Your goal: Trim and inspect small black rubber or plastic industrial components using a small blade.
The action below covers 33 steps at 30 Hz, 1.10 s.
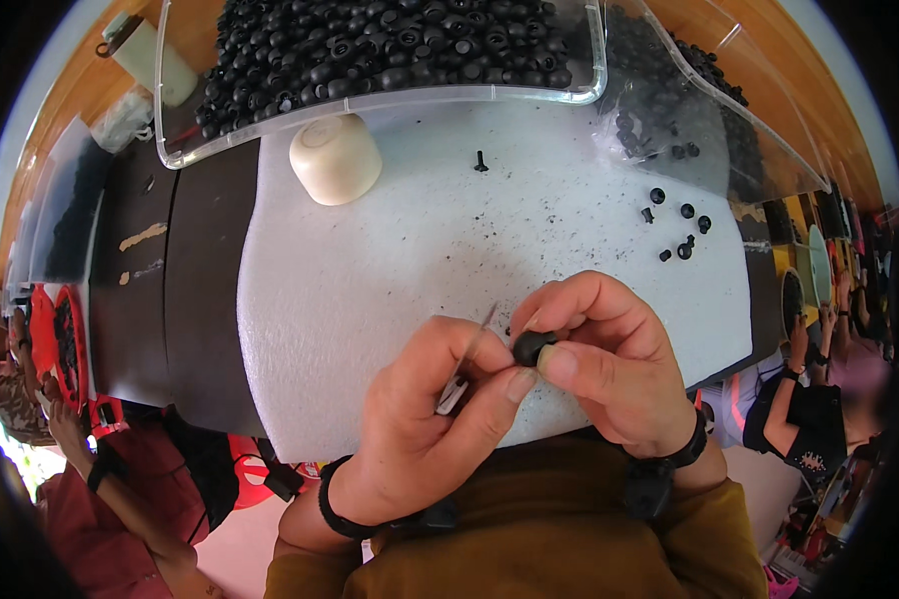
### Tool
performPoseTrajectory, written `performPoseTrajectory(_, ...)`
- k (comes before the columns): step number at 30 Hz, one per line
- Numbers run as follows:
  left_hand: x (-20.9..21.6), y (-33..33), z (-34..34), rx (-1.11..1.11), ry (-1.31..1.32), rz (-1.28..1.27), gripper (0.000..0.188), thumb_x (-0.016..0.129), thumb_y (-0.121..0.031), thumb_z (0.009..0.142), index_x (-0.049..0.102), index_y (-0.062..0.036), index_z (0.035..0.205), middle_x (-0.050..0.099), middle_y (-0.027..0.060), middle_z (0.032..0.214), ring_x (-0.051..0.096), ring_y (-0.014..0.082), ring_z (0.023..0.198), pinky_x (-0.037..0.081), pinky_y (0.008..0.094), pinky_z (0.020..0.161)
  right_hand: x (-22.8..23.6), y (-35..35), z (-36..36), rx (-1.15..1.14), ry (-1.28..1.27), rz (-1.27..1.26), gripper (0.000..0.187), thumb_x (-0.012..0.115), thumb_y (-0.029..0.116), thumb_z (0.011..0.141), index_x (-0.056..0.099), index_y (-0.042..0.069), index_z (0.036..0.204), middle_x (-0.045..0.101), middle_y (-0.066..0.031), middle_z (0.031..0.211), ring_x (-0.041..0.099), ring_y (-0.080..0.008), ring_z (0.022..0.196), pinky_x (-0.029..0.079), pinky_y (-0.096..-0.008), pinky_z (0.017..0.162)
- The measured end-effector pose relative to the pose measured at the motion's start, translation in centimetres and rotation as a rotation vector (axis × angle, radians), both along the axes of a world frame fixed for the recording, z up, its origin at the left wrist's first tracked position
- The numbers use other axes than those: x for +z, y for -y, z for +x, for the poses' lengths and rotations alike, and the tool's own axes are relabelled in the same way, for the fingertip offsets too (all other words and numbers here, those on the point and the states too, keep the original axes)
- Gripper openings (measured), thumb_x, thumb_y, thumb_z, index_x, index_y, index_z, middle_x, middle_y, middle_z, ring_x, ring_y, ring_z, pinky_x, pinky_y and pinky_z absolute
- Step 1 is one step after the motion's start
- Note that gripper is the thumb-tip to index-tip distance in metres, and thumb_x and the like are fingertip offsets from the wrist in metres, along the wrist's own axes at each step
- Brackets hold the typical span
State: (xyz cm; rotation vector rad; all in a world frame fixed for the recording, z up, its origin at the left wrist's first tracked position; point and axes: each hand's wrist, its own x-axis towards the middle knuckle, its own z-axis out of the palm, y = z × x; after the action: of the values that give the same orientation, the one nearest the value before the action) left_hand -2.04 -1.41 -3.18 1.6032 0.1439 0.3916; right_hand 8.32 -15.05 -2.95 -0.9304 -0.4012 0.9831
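Both of my hands are close together above the white foam sheet [350,290]. A small round black rubber-like part [531,347] is pinched between the thumb and fingers of my right hand [614,364]. My left hand [435,399] is closed around a slim metal tool, apparently a small knife [453,392], whose thin blade points up and away past the index finger. The left fingertips touch or nearly touch the left side of the black part. Much of the tool is hidden in the palm. Dark crumbs are scattered on the foam beyond my hands.
A clear bin [370,100] heaped with black parts stands at the far side, beside a cream cup [336,160]. Several loose black pieces [687,211] lie at the right near a clear plastic bag [659,125]. Other people work at both sides.
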Motion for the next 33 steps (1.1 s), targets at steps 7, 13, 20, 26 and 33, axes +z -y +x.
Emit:
performPoseTrajectory(7,0.5,0.1,-0.3,-0.049,0.043,0.016,0.013,0.061,0.001,0.081,0.049,-0.0020,0.087,0.059,0.0041,0.075,0.047,0.0040,0.057,0.039,0.0185,0.051,0.5,0.6,0.1,0.098,-0.101,-0.021,0.018,0.060,0.005,0.085,0.052,0.002,0.100,0.059,-0.0041,0.090,0.055,-0.0080,0.079,0.045,-0.0214,0.073)
performPoseTrajectory(13,1.2,0.1,-0.6,-0.064,0.034,0.104,0.014,0.054,0.009,0.079,0.048,-0.0005,0.088,0.061,0.0066,0.078,0.059,0.0086,0.064,0.044,0.0208,0.053,0.8,0.8,0.0,0.115,-0.115,-0.036,0.018,0.058,0.003,0.085,0.052,0.001,0.101,0.059,-0.0052,0.089,0.058,-0.0102,0.080,0.047,-0.0231,0.074)
performPoseTrajectory(20,0.8,-0.1,-0.8,-0.030,0.077,0.227,0.021,0.057,0.009,0.075,0.050,-0.0001,0.092,0.057,0.0075,0.074,0.062,0.0160,0.064,0.046,0.0236,0.054,1.1,1.0,-0.2,0.104,-0.108,-0.098,0.018,0.061,-0.002,0.082,0.053,0.000,0.098,0.060,-0.0052,0.089,0.058,-0.0108,0.080,0.049,-0.0240,0.075)
performPoseTrajectory(26,0.8,0.4,-0.8,0.026,0.071,0.525,0.026,0.067,0.002,0.070,0.051,-0.0027,0.091,0.056,0.0097,0.071,0.058,0.0253,0.056,0.046,0.0303,0.047,0.1,1.3,-0.4,0.071,-0.011,-0.024,0.019,0.063,-0.003,0.080,0.054,0.000,0.097,0.059,-0.0041,0.090,0.057,-0.0088,0.080,0.047,-0.0208,0.071)
performPoseTrajectory(33,0.6,0.6,-0.6,-0.003,0.006,0.594,0.023,0.067,-0.004,0.072,0.051,-0.0031,0.087,0.054,0.0090,0.067,0.056,0.0267,0.052,0.045,0.0333,0.044,0.4,1.4,-0.9,0.001,-0.022,-0.032,0.030,0.075,0.005,0.070,0.053,0.001,0.089,0.060,-0.0112,0.088,0.059,-0.0167,0.083,0.046,-0.0281,0.077)
